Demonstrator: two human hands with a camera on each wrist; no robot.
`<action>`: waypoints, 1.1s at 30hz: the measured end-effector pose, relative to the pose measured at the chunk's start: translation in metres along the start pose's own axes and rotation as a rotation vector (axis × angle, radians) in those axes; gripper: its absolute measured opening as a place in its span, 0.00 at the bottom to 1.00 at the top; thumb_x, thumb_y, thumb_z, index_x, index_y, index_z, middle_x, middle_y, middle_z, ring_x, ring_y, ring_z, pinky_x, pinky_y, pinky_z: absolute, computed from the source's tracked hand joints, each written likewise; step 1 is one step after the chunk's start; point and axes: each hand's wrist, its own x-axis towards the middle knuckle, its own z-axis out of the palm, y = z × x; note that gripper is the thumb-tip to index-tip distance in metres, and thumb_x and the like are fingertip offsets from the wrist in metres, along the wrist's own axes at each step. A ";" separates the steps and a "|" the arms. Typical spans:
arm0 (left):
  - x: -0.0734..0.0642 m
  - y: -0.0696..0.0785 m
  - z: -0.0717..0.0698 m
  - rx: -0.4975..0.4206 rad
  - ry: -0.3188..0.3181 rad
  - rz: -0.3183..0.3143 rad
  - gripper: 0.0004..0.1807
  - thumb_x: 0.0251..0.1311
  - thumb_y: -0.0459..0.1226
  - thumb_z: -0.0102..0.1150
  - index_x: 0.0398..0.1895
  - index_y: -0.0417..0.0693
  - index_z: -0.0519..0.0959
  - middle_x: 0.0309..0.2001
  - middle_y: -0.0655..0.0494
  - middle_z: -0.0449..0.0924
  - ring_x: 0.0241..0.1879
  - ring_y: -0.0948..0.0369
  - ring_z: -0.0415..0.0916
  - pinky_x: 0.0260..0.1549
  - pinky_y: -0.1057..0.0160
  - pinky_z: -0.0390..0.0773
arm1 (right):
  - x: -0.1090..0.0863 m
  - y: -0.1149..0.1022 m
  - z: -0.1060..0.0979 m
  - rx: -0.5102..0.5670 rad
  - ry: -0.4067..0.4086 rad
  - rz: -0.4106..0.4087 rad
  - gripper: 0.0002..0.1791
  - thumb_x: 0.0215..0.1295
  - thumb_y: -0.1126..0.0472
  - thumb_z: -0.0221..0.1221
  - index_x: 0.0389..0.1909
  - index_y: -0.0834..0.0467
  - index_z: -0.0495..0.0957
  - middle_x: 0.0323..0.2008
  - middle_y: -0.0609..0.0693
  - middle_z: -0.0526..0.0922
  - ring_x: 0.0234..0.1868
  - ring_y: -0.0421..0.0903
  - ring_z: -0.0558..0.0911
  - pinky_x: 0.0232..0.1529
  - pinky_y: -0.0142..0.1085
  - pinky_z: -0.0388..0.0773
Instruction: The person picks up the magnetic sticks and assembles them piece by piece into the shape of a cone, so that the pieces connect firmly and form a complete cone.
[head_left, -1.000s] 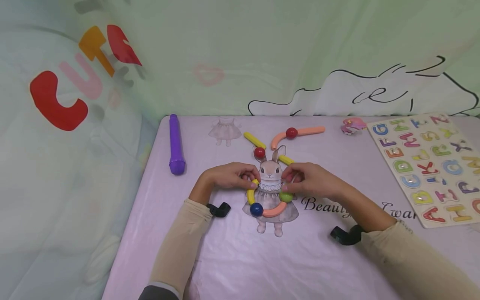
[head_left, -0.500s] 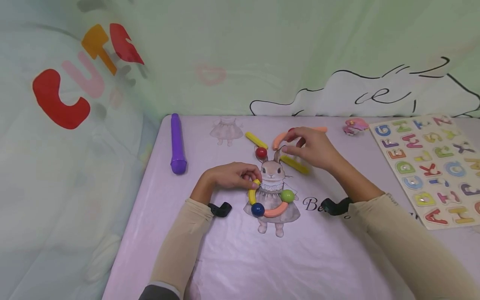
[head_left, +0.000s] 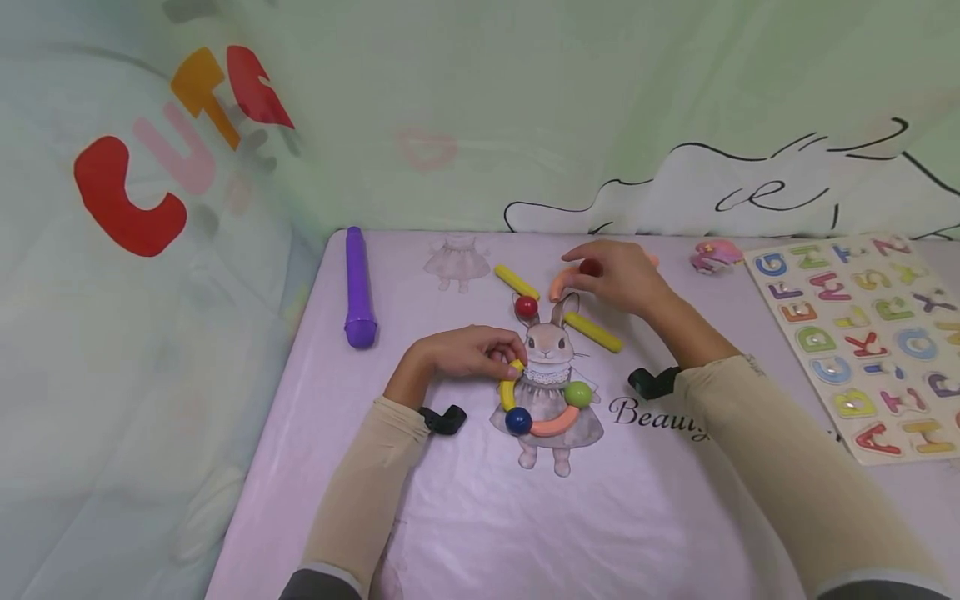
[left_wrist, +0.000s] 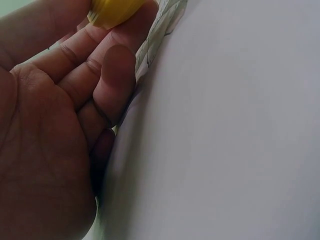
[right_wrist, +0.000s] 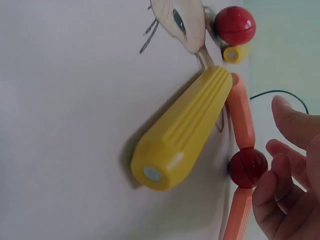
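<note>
My left hand [head_left: 472, 352] pinches the upper end of a yellow curved magnetic building stick [head_left: 507, 395]; a bit of the yellow piece [left_wrist: 112, 11] shows in the left wrist view. Joined to it on the table are a blue ball [head_left: 518, 421], an orange curved stick [head_left: 557, 425] and a green ball [head_left: 578, 394], forming a U. Over the back pieces, my right hand [head_left: 621, 277] has its fingers and thumb spread beside a red ball [right_wrist: 248, 167] between two orange sticks [right_wrist: 241, 115]. A straight yellow stick [right_wrist: 182, 127] lies closer to the wrist camera.
Near the rabbit print's ears lie another red ball [head_left: 527, 307] and a yellow stick [head_left: 517, 282]. A purple toy microphone [head_left: 359, 287] is at the left, a pink toy [head_left: 715, 256] at the back right, and an alphabet board [head_left: 847, 333] at the right.
My right hand has left the green ball and moved up and away to the red ball with the orange sticks. My left hand stays on the yellow curved stick.
</note>
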 end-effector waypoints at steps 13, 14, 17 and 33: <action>0.002 -0.003 0.002 -0.012 -0.013 0.002 0.12 0.68 0.44 0.65 0.51 0.54 0.80 0.38 0.59 0.79 0.39 0.63 0.73 0.41 0.67 0.72 | 0.008 0.013 0.019 0.042 -0.095 0.081 0.22 0.68 0.56 0.67 0.61 0.56 0.82 0.46 0.57 0.83 0.44 0.53 0.74 0.44 0.43 0.69; 0.002 -0.003 0.002 -0.014 -0.015 0.001 0.12 0.68 0.44 0.65 0.51 0.54 0.80 0.38 0.59 0.79 0.39 0.63 0.73 0.41 0.67 0.72 | 0.008 0.014 0.019 0.043 -0.101 0.083 0.22 0.68 0.55 0.67 0.61 0.56 0.82 0.45 0.57 0.83 0.44 0.53 0.74 0.43 0.43 0.69; 0.002 -0.003 0.002 -0.017 -0.016 -0.002 0.12 0.68 0.44 0.65 0.51 0.54 0.80 0.38 0.59 0.79 0.39 0.62 0.73 0.41 0.67 0.72 | 0.007 0.017 0.021 0.044 -0.122 0.098 0.21 0.68 0.54 0.67 0.60 0.55 0.83 0.44 0.56 0.82 0.44 0.52 0.74 0.41 0.41 0.69; 0.001 -0.003 0.000 -0.008 -0.005 -0.002 0.12 0.68 0.43 0.64 0.52 0.52 0.79 0.38 0.59 0.79 0.39 0.63 0.73 0.41 0.67 0.72 | 0.007 0.023 0.022 0.076 -0.150 0.100 0.18 0.72 0.44 0.61 0.51 0.53 0.79 0.37 0.54 0.77 0.36 0.51 0.74 0.34 0.41 0.70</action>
